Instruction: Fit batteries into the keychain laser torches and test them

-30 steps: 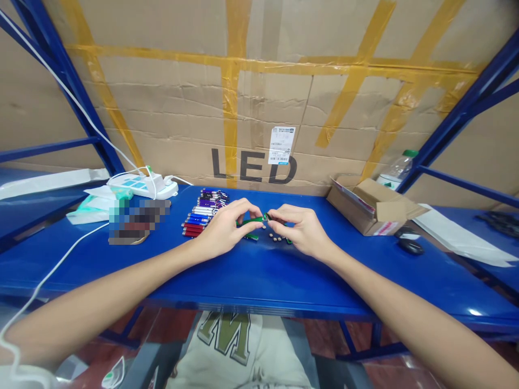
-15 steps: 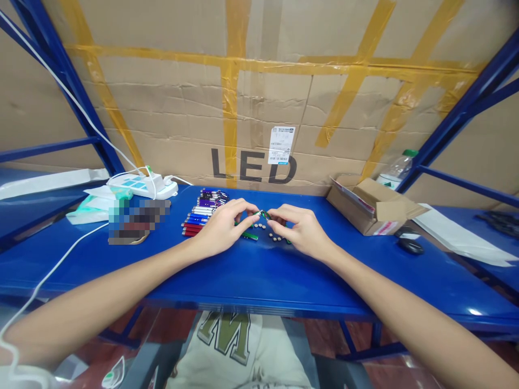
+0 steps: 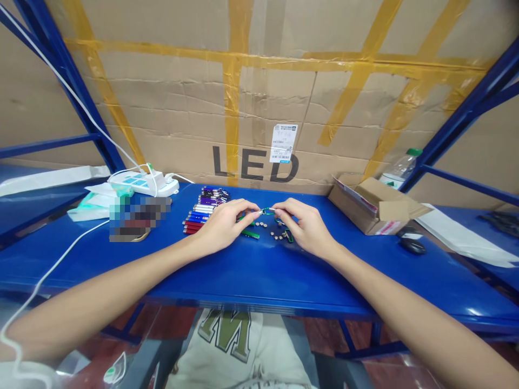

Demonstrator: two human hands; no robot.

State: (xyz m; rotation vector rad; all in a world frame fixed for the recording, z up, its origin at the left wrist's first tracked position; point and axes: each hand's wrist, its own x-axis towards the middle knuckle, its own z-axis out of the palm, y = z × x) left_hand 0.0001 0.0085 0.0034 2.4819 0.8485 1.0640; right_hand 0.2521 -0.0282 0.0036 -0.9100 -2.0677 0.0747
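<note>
Between my two hands is a small green carabiner clip point(image 3: 267, 210) with a silvery metal end. My left hand point(image 3: 225, 224) pinches the metal end with thumb and forefinger. The clip's other end is pinched by my right hand point(image 3: 306, 224). Below them on the table lie several button cells point(image 3: 278, 236). Another green clip point(image 3: 289, 235) rests beside my right fingers. A green metal tube like a penlight point(image 3: 250, 234) lies partly under my left hand. Left of it is a row of similar tubes point(image 3: 197, 221) in red, blue, silver, purple and black, partly hidden by that hand.
On the blue table point(image 3: 243, 275) stand an open cardboard box point(image 3: 381, 210) and a black mouse point(image 3: 412, 246) at right. A power strip point(image 3: 150, 185), a tissue pack point(image 3: 93, 205) and a blurred-out object point(image 3: 140, 219) lie left. A large carton point(image 3: 182, 119) closes the back.
My hands have drawn slightly apart, so the green clip shows more fully between the fingertips. My right hand has tilted, uncovering the other green clip on the table.
</note>
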